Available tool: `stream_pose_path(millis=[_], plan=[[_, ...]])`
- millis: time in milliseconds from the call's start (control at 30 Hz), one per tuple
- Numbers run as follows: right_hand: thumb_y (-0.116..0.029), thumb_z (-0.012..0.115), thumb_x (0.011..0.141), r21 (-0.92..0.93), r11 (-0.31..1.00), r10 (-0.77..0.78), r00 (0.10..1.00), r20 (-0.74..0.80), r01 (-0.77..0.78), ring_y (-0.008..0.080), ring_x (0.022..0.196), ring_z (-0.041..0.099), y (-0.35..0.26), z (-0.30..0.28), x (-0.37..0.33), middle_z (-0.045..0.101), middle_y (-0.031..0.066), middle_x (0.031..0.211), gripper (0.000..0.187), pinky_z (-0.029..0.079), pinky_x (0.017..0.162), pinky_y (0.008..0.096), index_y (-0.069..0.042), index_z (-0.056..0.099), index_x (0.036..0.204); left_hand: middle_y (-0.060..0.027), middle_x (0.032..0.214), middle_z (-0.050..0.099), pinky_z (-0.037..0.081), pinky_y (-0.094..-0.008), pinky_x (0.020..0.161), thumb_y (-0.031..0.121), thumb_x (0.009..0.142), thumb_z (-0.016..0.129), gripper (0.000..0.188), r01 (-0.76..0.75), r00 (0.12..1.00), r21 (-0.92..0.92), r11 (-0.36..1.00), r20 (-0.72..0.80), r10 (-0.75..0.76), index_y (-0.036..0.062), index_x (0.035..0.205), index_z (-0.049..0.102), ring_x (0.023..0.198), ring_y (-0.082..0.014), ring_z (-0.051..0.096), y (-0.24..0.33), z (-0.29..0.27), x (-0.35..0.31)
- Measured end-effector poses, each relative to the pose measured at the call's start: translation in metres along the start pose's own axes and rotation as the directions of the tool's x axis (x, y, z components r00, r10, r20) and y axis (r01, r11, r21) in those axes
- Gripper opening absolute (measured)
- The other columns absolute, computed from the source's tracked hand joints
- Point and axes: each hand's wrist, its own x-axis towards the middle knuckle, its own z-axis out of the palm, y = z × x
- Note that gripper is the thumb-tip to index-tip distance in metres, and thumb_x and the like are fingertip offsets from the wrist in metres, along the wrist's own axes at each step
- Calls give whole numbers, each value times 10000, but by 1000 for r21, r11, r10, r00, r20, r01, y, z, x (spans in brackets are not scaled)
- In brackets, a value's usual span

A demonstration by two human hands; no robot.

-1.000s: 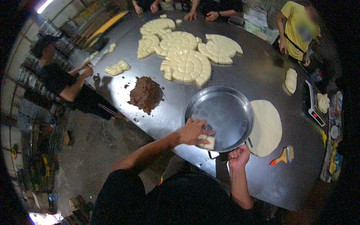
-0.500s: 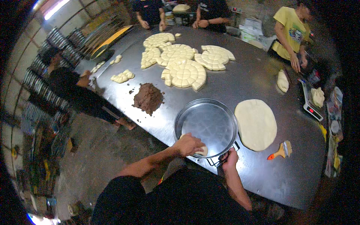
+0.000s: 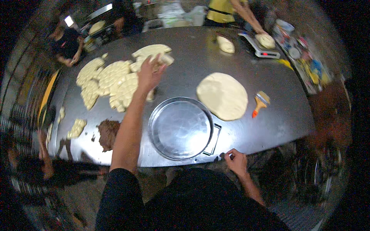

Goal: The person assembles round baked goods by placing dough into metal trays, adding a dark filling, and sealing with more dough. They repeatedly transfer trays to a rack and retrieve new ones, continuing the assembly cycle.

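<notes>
My left hand (image 3: 150,75) reaches over the far left of the table, fingers apart and blurred. By its fingertips is a pale dough piece (image 3: 166,59); whether they touch is unclear. Several flat dough rounds scored into pieces (image 3: 115,75) lie around and under this hand. My right hand (image 3: 237,161) is at the front edge, fingers curled together, with small dark bits beside the fingertips; what it pinches, if anything, I cannot make out. Between my arms sits a round, shallow metal pan (image 3: 181,129), holding nothing but a shine, with a rectangular wire handle (image 3: 216,139) on its right.
Right of the pan lies a smooth, flat dough sheet (image 3: 222,96), then a brush (image 3: 261,103). A brown crumbly heap (image 3: 108,134) and dough lumps (image 3: 77,128) are at left. At the far right, a co-worker's hand (image 3: 262,32) rests on dough on a scale (image 3: 260,46).
My left hand has left the pan and swung far out over the scored dough. My right hand has let go of the pan handle and drawn away to the right. The view has turned right.
</notes>
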Motion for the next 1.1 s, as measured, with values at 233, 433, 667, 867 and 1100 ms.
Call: stream_pose_path(millis=[233, 433, 667, 867, 1100], plan=[[-157, 709, 775, 99, 976, 213, 956, -203, -196, 273, 641, 660, 74, -65, -40, 680, 120, 743, 211, 533, 630, 376, -44, 693, 952, -255, 1173, 616, 450, -450, 967, 271, 893, 680, 461, 259, 966, 14, 966, 13, -259, -27, 1237, 609, 1099, -395, 589, -48, 18, -152], [-100, 681, 772, -137, 990, -65, 967, -248, 31, 349, 1087, 575, 125, -84, 72, 569, 180, 1230, 477, 485, 905, 436, -106, 602, 1242, -234, 1012, 558, 452, -471, 816, 383, 883, 679, 637, 701, 701, 162, 694, 22, -713, -39, 1327, 503, 929, -394, 577, -23, 35, -305], [-152, 593, 855, -603, 730, -391, 920, 18, 323, 426, 1270, 449, 171, -96, 274, 457, 216, 1405, 384, 387, 1047, 506, -185, 630, 1235, -303, 1100, 585, 451, -480, 901, 204, 962, 538, 416, 736, 676, 107, 668, -161, -719, -72, 1274, 532, 1022, -460, 567, 12, 51, -327], [-230, 558, 969, -399, 866, -244, 951, 188, 301, 351, 954, 652, 200, -139, 345, 661, 168, 1029, 259, 531, 823, 455, 5, 599, 1071, -239, 1064, 643, 477, -418, 834, 425, 992, 501, 507, 776, 596, -44, 629, -273, -755, -21, 1196, 629, 952, -345, 616, 17, 51, -325], [-243, 686, 910, 694, 718, -416, 830, 370, 50, 180, 938, 667, 16, -68, 230, 683, 91, 1051, 342, 557, 833, 329, 5, 633, 1139, -209, 940, 606, 463, -456, 782, 319, 1031, 408, 396, 811, 497, -148, 565, -334, -801, 6, 1051, 651, 874, -393, 590, 28, 52, -320]])
